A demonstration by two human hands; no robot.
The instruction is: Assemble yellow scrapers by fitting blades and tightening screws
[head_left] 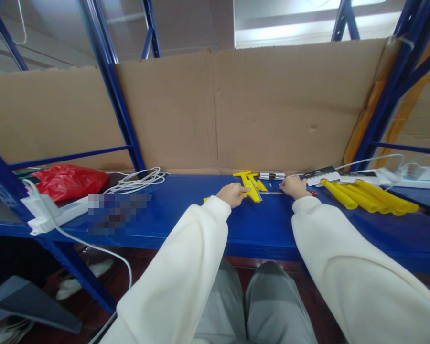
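- Cardboard [286,105] stands upright as a wall along the far edge.
- Blue table [186,215], in front of it, carries everything at work.
- Yellow tubes [387,196] lie side by side at the right, beyond the right hand [294,186].
- Red bag [73,184] sits crumpled at the left end.
- White power strip [68,210] lies just in front of the bag; a loose cable coil [143,179] is behind and to its right.
- Yellow scraper [252,192] is near the table's middle, in the left hand [232,195], whose fingers are closed around it; its bladed head points right, toward the other hand.
- Right-hand fingers are curled over a slim metal shaft [272,192]; whether they grip it I cannot tell.
- Red end piece [313,193], smallest, shows just beside that hand, opposite the shaft.
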